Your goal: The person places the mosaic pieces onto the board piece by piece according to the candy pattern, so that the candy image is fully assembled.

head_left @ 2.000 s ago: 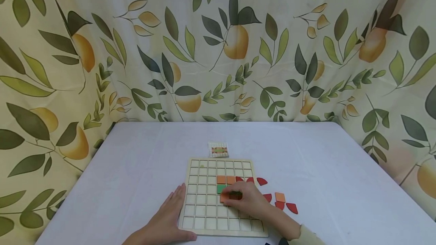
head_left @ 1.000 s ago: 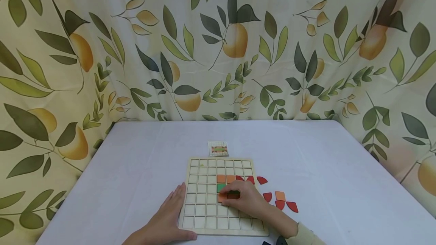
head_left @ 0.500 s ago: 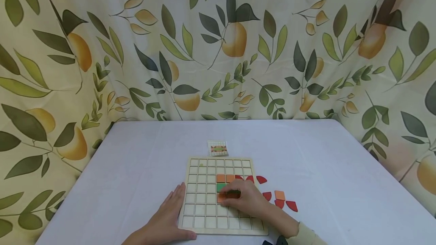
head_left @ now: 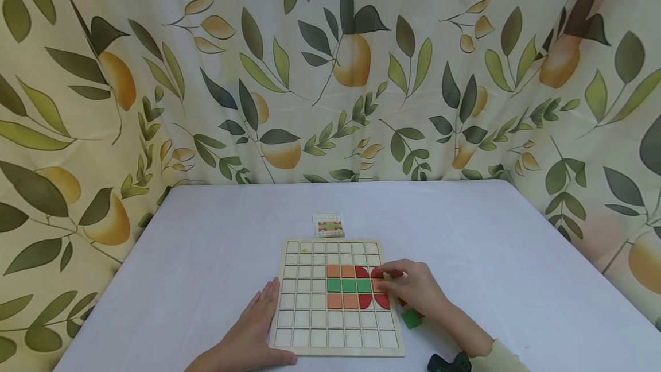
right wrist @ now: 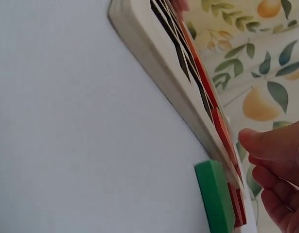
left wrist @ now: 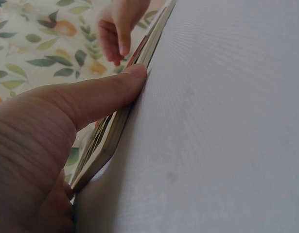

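Note:
My left hand [head_left: 252,330] rests along the left side of a wooden grid board [head_left: 302,321], its fingers straight; in the left wrist view the thumb [left wrist: 105,94] lies along the board's edge. My right hand [head_left: 410,285] is over the board's right edge, fingers loosely bent, just above an orange square tile [head_left: 377,285]. A small gap shows between the thumb [right wrist: 254,138] and that tile in the right wrist view. Left of the tile runs a row of green squares [head_left: 349,285], with orange squares [head_left: 333,271] and red quarter-circle tiles [head_left: 364,301] above and below.
A green tile [head_left: 411,318] lies right of the board beside red pieces [head_left: 403,302] partly hidden by my right hand. A small pattern card [head_left: 327,225] stands beyond the board. A black object [head_left: 450,362] is at the right wrist. A printed curtain [head_left: 330,73] surrounds the white table [head_left: 222,228].
My right hand has left the board's middle and moved right to its edge, uncovering the green row and lower red pieces. The loose green tile now shows. My left hand stays put.

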`<move>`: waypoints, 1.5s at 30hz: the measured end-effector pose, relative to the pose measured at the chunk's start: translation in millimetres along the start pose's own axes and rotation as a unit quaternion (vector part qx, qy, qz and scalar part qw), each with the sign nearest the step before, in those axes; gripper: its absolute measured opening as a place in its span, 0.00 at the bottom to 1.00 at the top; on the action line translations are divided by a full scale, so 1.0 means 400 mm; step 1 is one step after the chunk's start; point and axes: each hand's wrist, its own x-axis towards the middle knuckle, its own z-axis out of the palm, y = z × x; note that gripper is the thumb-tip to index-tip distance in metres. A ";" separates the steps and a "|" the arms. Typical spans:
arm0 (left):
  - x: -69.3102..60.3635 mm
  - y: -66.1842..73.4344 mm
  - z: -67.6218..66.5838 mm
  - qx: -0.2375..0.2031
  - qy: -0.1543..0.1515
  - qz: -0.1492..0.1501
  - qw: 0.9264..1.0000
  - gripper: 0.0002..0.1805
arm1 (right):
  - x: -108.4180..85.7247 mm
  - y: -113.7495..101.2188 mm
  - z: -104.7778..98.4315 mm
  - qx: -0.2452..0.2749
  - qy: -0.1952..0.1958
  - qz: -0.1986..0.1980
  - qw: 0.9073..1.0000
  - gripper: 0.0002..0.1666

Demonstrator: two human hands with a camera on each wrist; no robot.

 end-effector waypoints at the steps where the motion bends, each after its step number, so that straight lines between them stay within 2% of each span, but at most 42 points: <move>1: 0.000 0.000 0.000 0.001 0.001 0.002 1.000 0.72 | 0.001 0.002 -0.003 -0.004 0.001 0.005 1.000 0.14; 8: 0.001 0.000 0.001 -0.002 -0.001 -0.001 1.000 0.72 | 0.006 0.021 -0.022 -0.043 0.046 0.002 0.998 0.16; 12: 0.001 -0.002 0.000 0.001 -0.001 -0.001 1.000 0.73 | 0.009 0.032 -0.029 -0.050 0.052 0.010 0.997 0.16; 28: 0.002 -0.007 0.000 0.008 0.003 0.008 1.000 0.73 | 0.019 0.049 -0.025 -0.065 0.053 0.004 0.996 0.15; 45: 0.001 -0.004 0.002 -0.002 0.001 -0.006 1.000 0.73 | 0.035 0.065 -0.043 -0.067 0.017 -0.008 0.998 0.14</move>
